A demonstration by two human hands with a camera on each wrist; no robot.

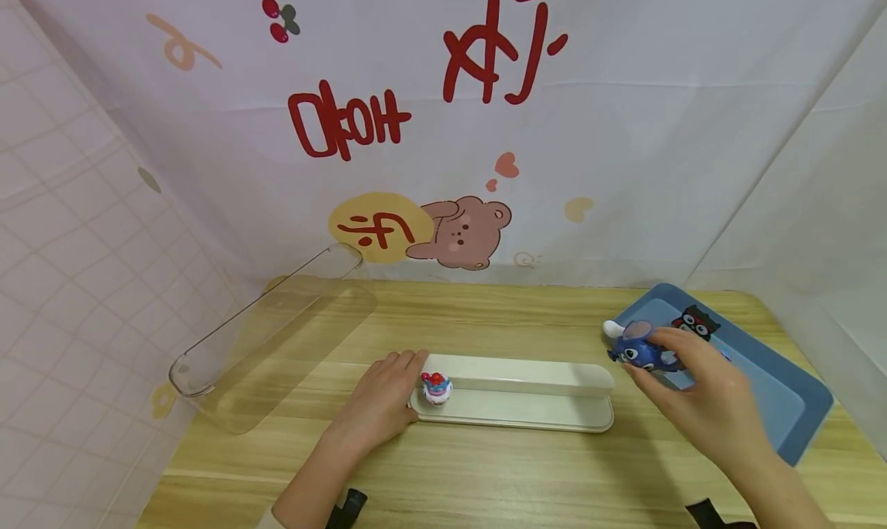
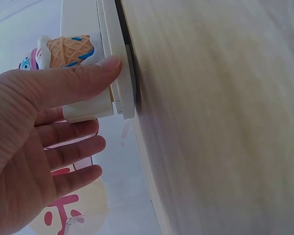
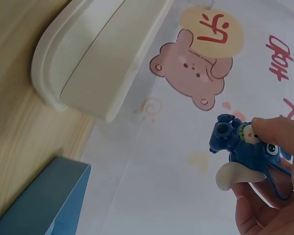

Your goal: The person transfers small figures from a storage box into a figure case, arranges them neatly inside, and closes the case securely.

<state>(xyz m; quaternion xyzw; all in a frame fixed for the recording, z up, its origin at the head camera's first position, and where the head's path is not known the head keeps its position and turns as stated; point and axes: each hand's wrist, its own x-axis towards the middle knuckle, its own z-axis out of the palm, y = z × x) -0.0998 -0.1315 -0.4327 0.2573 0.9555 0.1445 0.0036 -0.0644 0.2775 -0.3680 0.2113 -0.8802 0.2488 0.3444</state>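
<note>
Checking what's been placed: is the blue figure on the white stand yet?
Not yet. The right hand holds the blue figure in the air beside the white stand.

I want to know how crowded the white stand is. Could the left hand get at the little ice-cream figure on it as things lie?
Probably yes. The left hand already touches the white stand's left end, and the ice-cream figure stands just beside its fingers with nothing between. The clear cover lies off to the side.
</note>
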